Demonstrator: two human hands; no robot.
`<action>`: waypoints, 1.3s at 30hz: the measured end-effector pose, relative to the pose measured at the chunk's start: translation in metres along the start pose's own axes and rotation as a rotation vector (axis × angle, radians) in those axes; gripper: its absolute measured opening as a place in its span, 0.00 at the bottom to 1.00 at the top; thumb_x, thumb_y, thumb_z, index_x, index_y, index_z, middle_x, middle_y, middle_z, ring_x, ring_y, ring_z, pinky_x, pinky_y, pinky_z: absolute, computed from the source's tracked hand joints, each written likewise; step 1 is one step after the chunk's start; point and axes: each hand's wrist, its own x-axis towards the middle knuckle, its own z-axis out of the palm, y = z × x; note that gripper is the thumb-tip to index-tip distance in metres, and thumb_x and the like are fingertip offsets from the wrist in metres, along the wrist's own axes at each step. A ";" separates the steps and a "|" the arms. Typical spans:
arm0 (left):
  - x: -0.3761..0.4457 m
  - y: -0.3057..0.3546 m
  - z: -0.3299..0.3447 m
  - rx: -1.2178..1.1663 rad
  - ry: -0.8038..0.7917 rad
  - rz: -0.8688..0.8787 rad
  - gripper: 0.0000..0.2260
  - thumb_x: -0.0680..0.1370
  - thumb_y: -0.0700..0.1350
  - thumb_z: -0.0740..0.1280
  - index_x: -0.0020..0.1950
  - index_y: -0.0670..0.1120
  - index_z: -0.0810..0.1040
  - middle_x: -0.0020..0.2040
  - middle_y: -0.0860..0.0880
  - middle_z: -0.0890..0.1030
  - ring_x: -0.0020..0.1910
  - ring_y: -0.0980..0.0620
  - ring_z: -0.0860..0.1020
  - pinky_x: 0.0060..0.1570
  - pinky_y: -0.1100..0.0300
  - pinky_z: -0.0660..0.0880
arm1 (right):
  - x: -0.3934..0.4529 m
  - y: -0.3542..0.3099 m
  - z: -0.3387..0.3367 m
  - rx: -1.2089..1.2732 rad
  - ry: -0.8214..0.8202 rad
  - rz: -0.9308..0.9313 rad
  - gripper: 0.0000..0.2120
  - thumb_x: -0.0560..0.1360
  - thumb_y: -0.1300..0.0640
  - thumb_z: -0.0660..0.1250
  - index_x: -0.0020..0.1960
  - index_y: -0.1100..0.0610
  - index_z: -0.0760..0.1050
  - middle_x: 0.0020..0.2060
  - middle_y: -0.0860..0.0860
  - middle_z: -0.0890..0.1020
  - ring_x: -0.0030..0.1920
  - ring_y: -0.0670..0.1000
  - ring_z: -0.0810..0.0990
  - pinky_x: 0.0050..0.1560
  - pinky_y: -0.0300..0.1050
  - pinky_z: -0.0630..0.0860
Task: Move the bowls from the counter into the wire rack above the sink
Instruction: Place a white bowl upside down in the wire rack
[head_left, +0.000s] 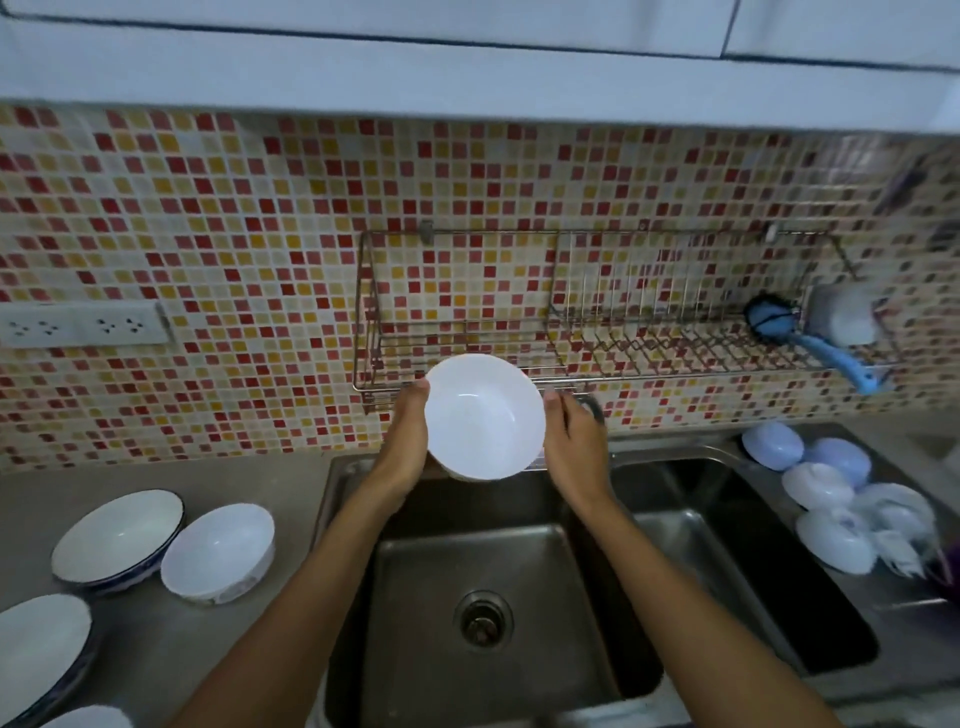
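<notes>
A white bowl (484, 415) is held up over the sink, just below and in front of the wire rack (623, 312) on the tiled wall. My left hand (408, 441) grips its left rim and my right hand (574, 441) grips its right rim. The bowl's opening is tilted toward me. On the counter at the left stand a blue-rimmed bowl (118, 540), a white bowl (218, 552) and a stack of blue-rimmed bowls (41, 649). Another white rim (88, 717) peeks in at the bottom left. The rack's left section holds nothing.
A blue dish brush (810, 338) and a white holder (844, 319) sit at the rack's right end. The double steel sink (597, 597) lies below. Pale lids and plastic items (831, 499) rest on the right drainboard. A wall socket strip (78, 325) is at the left.
</notes>
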 end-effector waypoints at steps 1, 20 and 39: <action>0.005 0.006 0.006 0.001 -0.018 0.015 0.17 0.81 0.60 0.50 0.66 0.56 0.65 0.57 0.49 0.76 0.50 0.51 0.77 0.40 0.60 0.75 | 0.010 0.003 -0.004 -0.022 0.030 -0.028 0.14 0.82 0.51 0.55 0.53 0.55 0.77 0.43 0.45 0.80 0.43 0.42 0.77 0.41 0.30 0.74; 0.102 0.040 0.079 0.967 0.038 0.532 0.41 0.70 0.55 0.74 0.76 0.50 0.56 0.74 0.47 0.63 0.71 0.46 0.63 0.66 0.54 0.65 | 0.100 0.076 0.002 -0.746 0.064 -0.297 0.25 0.82 0.50 0.47 0.71 0.63 0.66 0.70 0.58 0.70 0.73 0.54 0.65 0.76 0.46 0.41; 0.143 0.013 0.102 1.469 -0.140 0.678 0.41 0.67 0.54 0.76 0.75 0.51 0.60 0.72 0.46 0.64 0.69 0.44 0.62 0.70 0.47 0.59 | 0.098 0.076 0.006 -0.707 0.139 -0.294 0.24 0.81 0.51 0.49 0.67 0.65 0.72 0.64 0.60 0.77 0.68 0.55 0.73 0.74 0.52 0.59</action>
